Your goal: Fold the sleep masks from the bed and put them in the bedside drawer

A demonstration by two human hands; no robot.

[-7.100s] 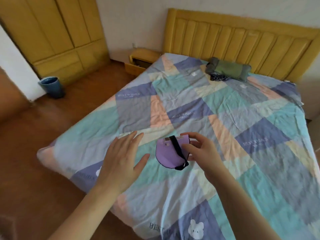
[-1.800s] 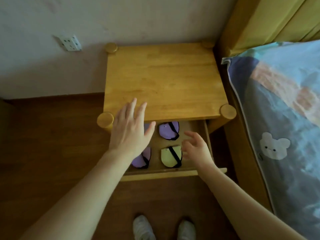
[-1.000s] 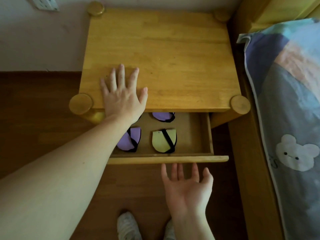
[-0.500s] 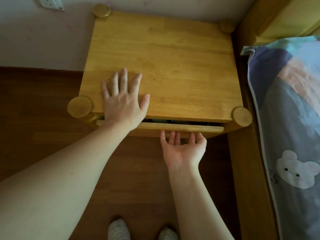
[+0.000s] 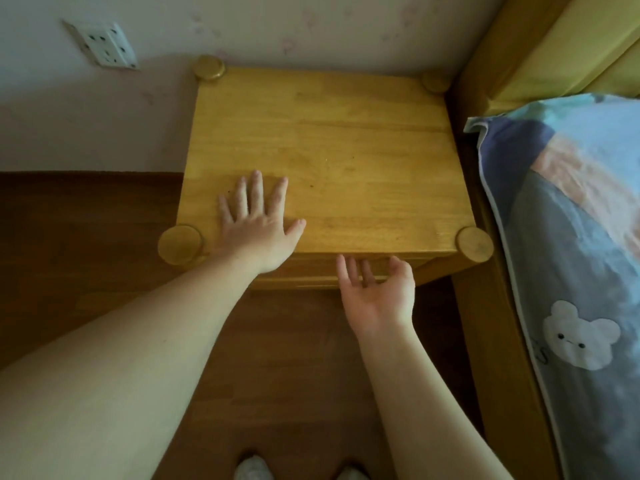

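I am looking straight down at the bedside table (image 5: 332, 157), a small yellow-wood piece with round post caps at its four corners, set against the wall and just beside the bed frame (image 5: 485, 306). My left hand (image 5: 258, 225) lies flat, palm down, on the near-left part of the tabletop, fingers (image 5: 257, 188) spread wide and holding nothing, the thumb out to the right near the front edge. My right hand (image 5: 379, 294) is lower, in front of the drawer (image 5: 311, 271), palm turned up and toward me, its fingers (image 5: 346, 271) loosely parted and empty, their tips at the drawer front; whether they actually touch the wood I cannot tell.

The drawer sits pushed in under the tabletop, with only its front face showing (no gap that I can see into). The sleep masks are not visible anywhere in this view, so I cannot say from here where they lie.

To the right, the patchwork quilt (image 5: 571, 237) hangs over the side of the bed, with a white bear face (image 5: 580, 336) printed on a grey-blue patch. A white wall socket (image 5: 102, 45) is on the wall above and to the left of the table. Down at the bottom edge, the toes of two pale shoes (image 5: 252, 470) stand on the dark wooden floor (image 5: 86, 220).
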